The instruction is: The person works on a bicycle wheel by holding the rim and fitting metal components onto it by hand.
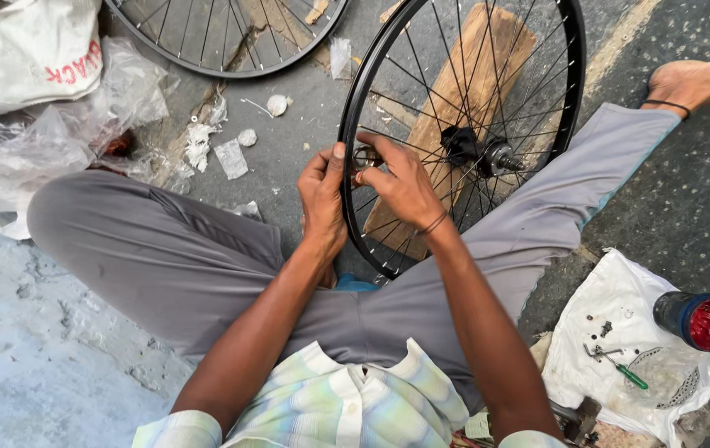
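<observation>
Both hands meet at the near edge of a black spoked bicycle wheel rim (355, 124), which stands upright between the seated person's spread knees. Left hand (323, 199) wraps the outside of the rim, thumb pressed on top and fingers curled closed around it. Right hand (401, 187) sits just inside the rim among the thin metal spokes (521, 91), thumb and forefinger pinched on a small round metal spoke tool (365, 157) at the rim's inner face. A dark cord circles the right wrist. At the wheel's centre is a black and silver metal hub (479, 152). Behind the spokes lies a rough brown wooden plank (471, 75) on the concrete ground. A second black spoked wheel (222, 41) lies at the top, near crumpled clear plastic bags (56, 141). To the right, a white cloth (612, 307) carries a green-handled screwdriver (627, 374) and small metal parts, with a dark blue cylinder capped in red (699, 319) just beside it.
</observation>
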